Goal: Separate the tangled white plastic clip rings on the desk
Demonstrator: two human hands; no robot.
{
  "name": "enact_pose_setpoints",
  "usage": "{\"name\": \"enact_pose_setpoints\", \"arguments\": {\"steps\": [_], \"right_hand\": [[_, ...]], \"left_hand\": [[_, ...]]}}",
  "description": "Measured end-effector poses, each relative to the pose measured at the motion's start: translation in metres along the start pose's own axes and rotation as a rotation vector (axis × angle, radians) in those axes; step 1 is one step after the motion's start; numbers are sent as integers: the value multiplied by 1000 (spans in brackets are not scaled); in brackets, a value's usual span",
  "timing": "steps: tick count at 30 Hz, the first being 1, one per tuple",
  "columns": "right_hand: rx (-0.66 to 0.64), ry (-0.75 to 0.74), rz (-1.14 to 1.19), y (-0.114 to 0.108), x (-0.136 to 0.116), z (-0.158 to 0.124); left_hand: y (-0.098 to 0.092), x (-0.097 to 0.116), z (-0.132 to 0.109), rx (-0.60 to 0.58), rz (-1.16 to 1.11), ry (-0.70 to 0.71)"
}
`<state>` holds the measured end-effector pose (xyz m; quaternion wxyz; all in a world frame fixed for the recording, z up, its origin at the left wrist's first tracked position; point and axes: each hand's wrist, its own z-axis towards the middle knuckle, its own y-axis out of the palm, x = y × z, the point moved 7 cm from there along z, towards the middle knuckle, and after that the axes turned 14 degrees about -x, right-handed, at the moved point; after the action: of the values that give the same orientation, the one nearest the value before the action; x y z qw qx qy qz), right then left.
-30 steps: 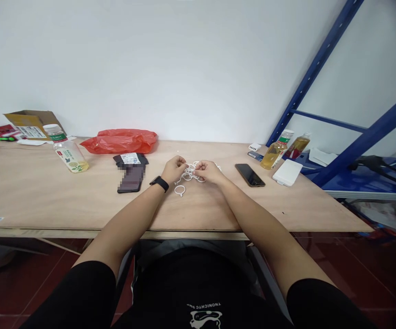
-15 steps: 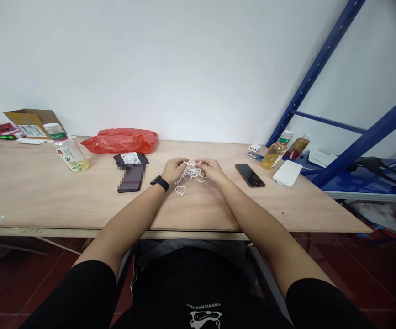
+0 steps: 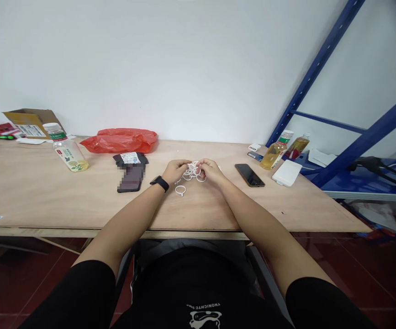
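A small heap of white plastic curtain rings (image 3: 191, 172) lies on the wooden table, between my hands. My left hand (image 3: 175, 171), with a black watch (image 3: 160, 183) on its wrist, comes in from the left, its thumb and fingers pinched on a ring at the top of the heap. From the right, my right hand (image 3: 210, 171) has curled fingers closed on a ring there too. The fingertips hide part of what they grip. One loose ring (image 3: 180, 190) with a small tab lies apart, nearer to me.
To the left are a dark pouch (image 3: 131, 176), a red plastic bag (image 3: 120, 140), a bottle (image 3: 68, 151) and a cardboard box (image 3: 35, 122). On the right lie a phone (image 3: 250, 175), a white case (image 3: 287, 173) and a bottle (image 3: 275, 153), beside a blue rack (image 3: 312, 73).
My right hand's fingers have shifted slightly and curled more at the heap. A bit of white now shows beyond that hand. My left hand has hardly moved.
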<state>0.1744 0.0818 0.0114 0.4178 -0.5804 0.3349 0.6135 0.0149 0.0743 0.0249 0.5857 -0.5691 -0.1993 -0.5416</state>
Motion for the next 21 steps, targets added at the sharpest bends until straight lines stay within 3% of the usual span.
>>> {"name": "enact_pose_setpoints", "arguments": {"steps": [11, 21], "right_hand": [[-3, 56, -74, 0, 0, -3], [-8, -8, -214, -4, -4, -2]], "left_hand": [[1, -6, 2, -30, 103, -8], [-1, 0, 0, -20, 118, -64]]}}
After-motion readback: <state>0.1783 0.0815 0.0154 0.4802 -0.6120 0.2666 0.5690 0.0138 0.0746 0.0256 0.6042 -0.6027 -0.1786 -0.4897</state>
